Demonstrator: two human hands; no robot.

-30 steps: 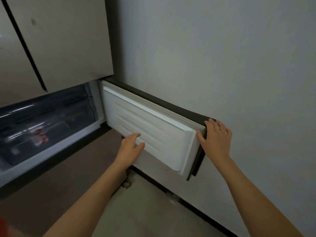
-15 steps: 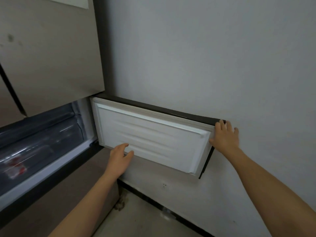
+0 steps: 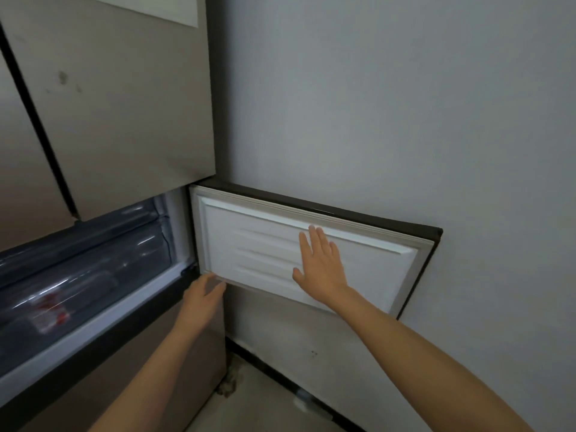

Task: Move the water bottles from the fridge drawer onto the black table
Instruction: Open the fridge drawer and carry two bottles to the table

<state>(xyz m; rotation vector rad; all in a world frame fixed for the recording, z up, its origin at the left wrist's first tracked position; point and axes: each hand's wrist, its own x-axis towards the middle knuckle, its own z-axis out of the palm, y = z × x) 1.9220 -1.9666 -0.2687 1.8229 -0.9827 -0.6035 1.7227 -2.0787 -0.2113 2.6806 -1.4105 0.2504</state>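
Your right hand (image 3: 321,269) lies flat, fingers straight, on the white inner panel of the open fridge door (image 3: 377,269) at mid-frame. Your left hand (image 3: 201,302), fingers relaxed and holding nothing, sits at the door's lower left corner. A red-labelled water bottle (image 3: 50,311) lies in the clear fridge drawer (image 3: 103,254) at lower left.

Nothing here can actually be read. The only print is a red-and-white label (image 3: 50,313) on a water bottle (image 3: 71,294) lying behind the clear front of the fridge drawer (image 3: 131,232), and it is far too blurred to make out a word or brand. The pale sheet (image 3: 149,7) stuck high on the fridge door (image 3: 124,104) shows no lettering.
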